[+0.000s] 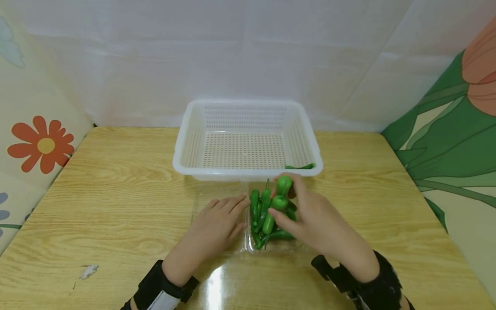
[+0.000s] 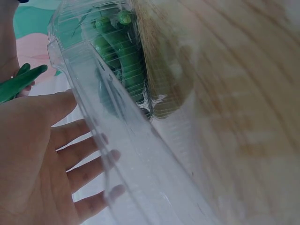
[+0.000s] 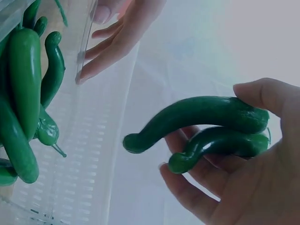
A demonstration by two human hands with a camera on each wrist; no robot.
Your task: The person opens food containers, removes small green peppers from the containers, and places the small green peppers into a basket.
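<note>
Wood-grain table (image 1: 131,193), white sheet (image 1: 244,51) behind, flower-printed panels at both sides of the frame. Right hand (image 1: 317,219), right of centre: fingers bent, thumb opposed, gripping two green peppers (image 3: 201,115) lying side by side. Left hand (image 1: 218,221), lower centre: fingers extended, slightly parted, touching the clear plastic box (image 1: 247,245). Loose peppers (image 1: 268,219): heaped in the box's right part, lower centre; right hand hides some. White basket (image 1: 248,172), centre: one pepper (image 1: 300,166) at its near right corner, partly hidden by the rim.
</note>
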